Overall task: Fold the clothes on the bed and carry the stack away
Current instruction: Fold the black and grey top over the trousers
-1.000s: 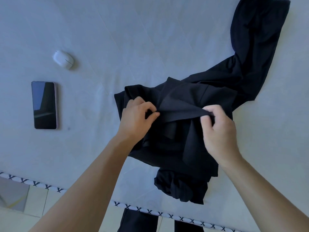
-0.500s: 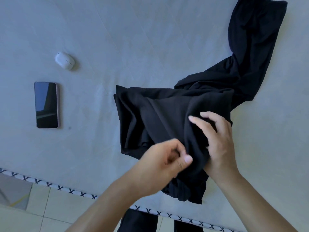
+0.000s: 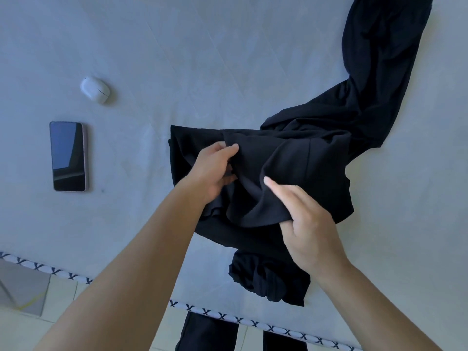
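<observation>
A black garment [image 3: 298, 160] lies crumpled on the pale grey bed [image 3: 228, 59], with one long part trailing to the far right corner. My left hand [image 3: 215, 171] pinches a fold of the garment near its left side, thumb on top. At the garment's near edge my right hand [image 3: 306, 221] grips a fold of the cloth, index finger stretched out over it. A bunched dark lump of cloth [image 3: 268, 282] sits just below, near the bed's edge.
A dark phone [image 3: 68, 156] lies face up on the left of the bed, with a white earbud case [image 3: 95, 89] beyond it. The bed's near edge has a patterned trim [image 3: 63, 272]. Tiled floor and my dark trouser legs [image 3: 210, 330] show below.
My left hand has moved up from the near edge to the garment's left middle. My right hand has slid down to the near edge. The cloth has been pulled over into a new fold.
</observation>
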